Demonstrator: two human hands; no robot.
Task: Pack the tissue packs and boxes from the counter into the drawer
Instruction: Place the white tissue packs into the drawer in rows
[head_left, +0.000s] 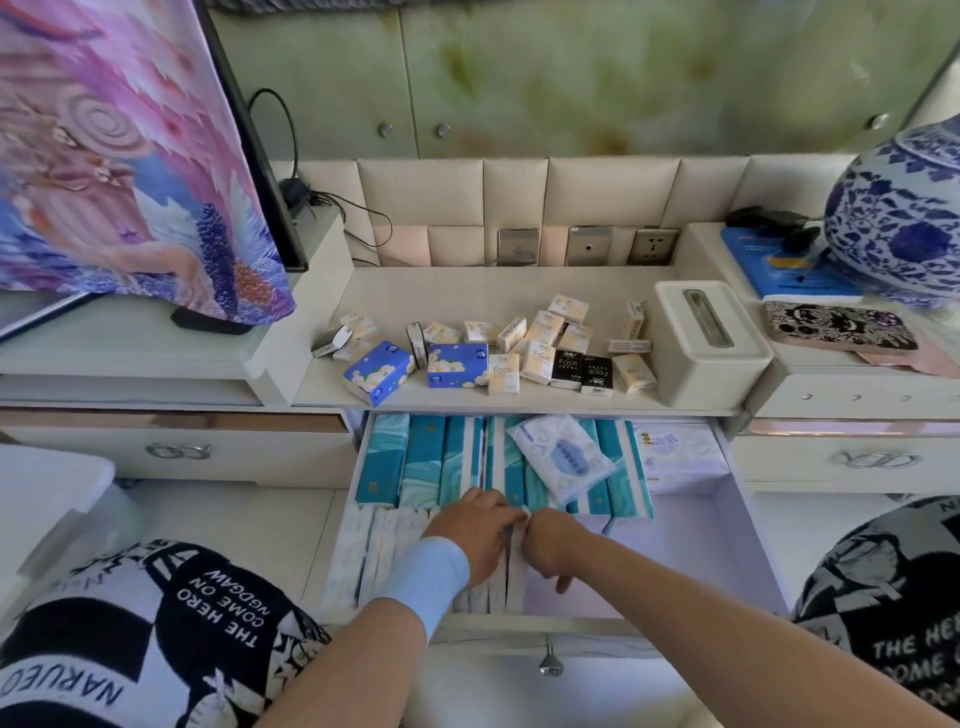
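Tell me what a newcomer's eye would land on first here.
Both hands, the left hand and right hand, meet over the upright white packs at the front of the open drawer, with teal packs behind. On the counter above lies a scatter of small tissue packs; a blue-and-white vase stands far right.
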